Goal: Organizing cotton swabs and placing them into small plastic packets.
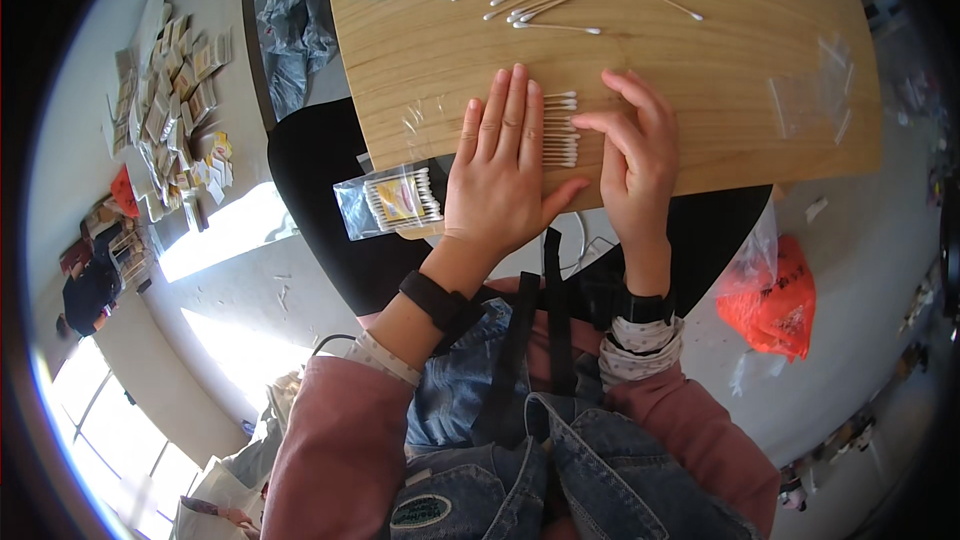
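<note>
My left hand (503, 165) lies flat on the wooden table, its fingers stretched out over part of a row of cotton swabs (560, 132). The white tips of the row show to the right of that hand; the rest is hidden under it. At the row's right end, my right hand (640, 145) is bent with its fingers apart, the index fingertip at the swab tips and nothing held. Left of my left hand, at the table's near edge, sits a clear plastic pack of cotton swabs (390, 200) with a yellow label.
Loose cotton swabs (545, 5) lie scattered across the far part of the table (720, 70). Clear plastic bags (812, 100) rest at the right and far left. Many small packs (175, 100) are heaped on a surface at left. An orange bag (775, 300) hangs low at right.
</note>
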